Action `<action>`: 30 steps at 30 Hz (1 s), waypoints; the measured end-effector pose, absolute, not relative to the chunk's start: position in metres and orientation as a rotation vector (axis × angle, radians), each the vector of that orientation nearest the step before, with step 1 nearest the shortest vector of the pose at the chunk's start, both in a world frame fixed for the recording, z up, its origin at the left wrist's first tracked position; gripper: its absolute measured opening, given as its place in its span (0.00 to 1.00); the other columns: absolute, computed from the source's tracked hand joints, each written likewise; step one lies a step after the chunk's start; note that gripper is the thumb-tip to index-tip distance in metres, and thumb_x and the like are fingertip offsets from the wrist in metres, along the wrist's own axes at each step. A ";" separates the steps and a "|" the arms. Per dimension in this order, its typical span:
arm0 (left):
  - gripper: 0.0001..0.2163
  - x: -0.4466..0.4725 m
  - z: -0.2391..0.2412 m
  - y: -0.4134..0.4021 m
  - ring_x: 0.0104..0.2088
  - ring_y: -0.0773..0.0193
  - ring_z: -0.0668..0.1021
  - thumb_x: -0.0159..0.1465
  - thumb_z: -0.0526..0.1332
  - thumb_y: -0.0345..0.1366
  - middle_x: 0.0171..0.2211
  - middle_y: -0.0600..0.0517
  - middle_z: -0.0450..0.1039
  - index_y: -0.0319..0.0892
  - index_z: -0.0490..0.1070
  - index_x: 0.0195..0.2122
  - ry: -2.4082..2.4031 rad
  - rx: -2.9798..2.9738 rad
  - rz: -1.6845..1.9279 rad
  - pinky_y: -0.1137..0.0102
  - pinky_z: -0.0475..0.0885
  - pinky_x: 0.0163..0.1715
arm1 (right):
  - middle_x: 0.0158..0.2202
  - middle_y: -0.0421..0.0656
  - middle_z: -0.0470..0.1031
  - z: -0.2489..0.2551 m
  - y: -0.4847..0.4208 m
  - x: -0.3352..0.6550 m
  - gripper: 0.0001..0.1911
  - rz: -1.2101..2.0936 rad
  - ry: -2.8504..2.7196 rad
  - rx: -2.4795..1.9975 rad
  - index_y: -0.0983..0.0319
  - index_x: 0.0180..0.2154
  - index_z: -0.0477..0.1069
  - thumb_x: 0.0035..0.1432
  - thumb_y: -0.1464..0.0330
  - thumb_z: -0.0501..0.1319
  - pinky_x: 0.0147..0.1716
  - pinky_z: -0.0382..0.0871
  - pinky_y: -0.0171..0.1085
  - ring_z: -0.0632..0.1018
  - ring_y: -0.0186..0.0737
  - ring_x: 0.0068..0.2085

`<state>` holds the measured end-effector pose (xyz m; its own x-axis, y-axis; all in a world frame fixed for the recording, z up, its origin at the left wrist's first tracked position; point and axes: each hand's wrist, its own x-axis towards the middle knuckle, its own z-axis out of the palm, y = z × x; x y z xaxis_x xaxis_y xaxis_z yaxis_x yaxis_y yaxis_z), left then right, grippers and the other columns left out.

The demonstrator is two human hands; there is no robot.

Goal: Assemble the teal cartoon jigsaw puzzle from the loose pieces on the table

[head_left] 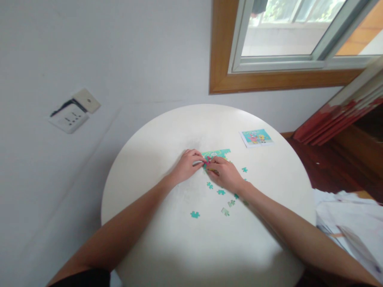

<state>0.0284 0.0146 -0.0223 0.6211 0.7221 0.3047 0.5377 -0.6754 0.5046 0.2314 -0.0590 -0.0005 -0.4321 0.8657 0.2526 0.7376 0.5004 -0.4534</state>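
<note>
A partly assembled jigsaw puzzle (216, 153), turquoise with pink and yellow bits, lies on the white round table (155, 235). At its left edge is my left hand (188, 165), thumb and index finger pinched together at a pink jigsaw piece (208, 159). My right hand (225, 172) covers the puzzle's lower right, its fingers curled and pressed down at the same pink part. The fingers hide much of the contact. Nearer to me lie loose turquoise jigsaw pieces, among them one piece (221, 192) below the right hand and another piece (195, 215) farther left.
A picture card (256, 138) with cartoon figures lies at the table's back right. Pale pieces (225, 211) sit near my right forearm. Behind the table are a wall with a socket (69, 118) and a wood-framed window (220, 81). White sheets (353, 223) are at the right.
</note>
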 end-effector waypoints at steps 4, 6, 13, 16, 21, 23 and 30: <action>0.07 0.029 -0.023 0.014 0.46 0.58 0.74 0.64 0.63 0.33 0.42 0.52 0.75 0.50 0.80 0.40 1.008 2.482 0.707 0.60 0.67 0.52 | 0.42 0.46 0.74 -0.002 -0.060 0.234 0.13 0.370 -2.304 -1.264 0.59 0.41 0.79 0.63 0.75 0.57 0.45 0.67 0.38 0.73 0.41 0.44; 0.07 0.028 -0.023 0.014 0.46 0.58 0.74 0.64 0.64 0.33 0.42 0.52 0.75 0.50 0.80 0.40 1.003 2.481 0.710 0.60 0.67 0.52 | 0.42 0.46 0.74 -0.004 -0.060 0.234 0.14 0.365 -2.322 -1.225 0.58 0.39 0.80 0.61 0.77 0.57 0.48 0.67 0.39 0.73 0.42 0.45; 0.08 0.028 -0.020 0.015 0.46 0.59 0.74 0.65 0.63 0.32 0.42 0.50 0.75 0.49 0.80 0.42 0.998 2.433 0.761 0.60 0.68 0.51 | 0.39 0.45 0.74 -0.001 -0.058 0.245 0.17 0.438 -2.082 -1.337 0.59 0.40 0.79 0.59 0.80 0.55 0.42 0.68 0.37 0.74 0.40 0.42; 0.08 0.031 -0.017 0.012 0.46 0.58 0.74 0.64 0.65 0.35 0.43 0.50 0.74 0.48 0.79 0.44 1.022 2.404 0.778 0.60 0.68 0.51 | 0.37 0.46 0.74 0.006 -0.053 0.262 0.16 0.403 -1.937 -1.395 0.61 0.39 0.79 0.58 0.79 0.55 0.40 0.68 0.37 0.74 0.41 0.39; 0.18 0.038 -0.016 0.001 0.49 0.55 0.72 0.61 0.69 0.44 0.46 0.49 0.72 0.48 0.75 0.51 1.053 2.456 0.733 0.59 0.66 0.53 | 0.35 0.45 0.75 0.013 -0.046 0.289 0.15 0.343 -1.768 -1.437 0.62 0.37 0.78 0.57 0.78 0.54 0.34 0.66 0.37 0.73 0.38 0.32; 0.23 0.040 -0.017 -0.003 0.50 0.53 0.71 0.58 0.70 0.46 0.48 0.48 0.71 0.48 0.73 0.54 1.081 2.474 0.707 0.58 0.66 0.53 | 0.35 0.44 0.75 0.013 -0.044 0.296 0.15 0.314 -1.741 -1.440 0.62 0.36 0.78 0.56 0.78 0.54 0.34 0.66 0.37 0.73 0.38 0.31; 0.19 0.041 -0.019 0.001 0.52 0.55 0.71 0.64 0.66 0.40 0.49 0.48 0.71 0.46 0.69 0.56 1.131 2.359 0.814 0.59 0.65 0.55 | 0.33 0.43 0.76 0.011 -0.037 0.309 0.14 0.246 -1.693 -1.455 0.62 0.34 0.78 0.55 0.78 0.55 0.33 0.66 0.37 0.72 0.37 0.29</action>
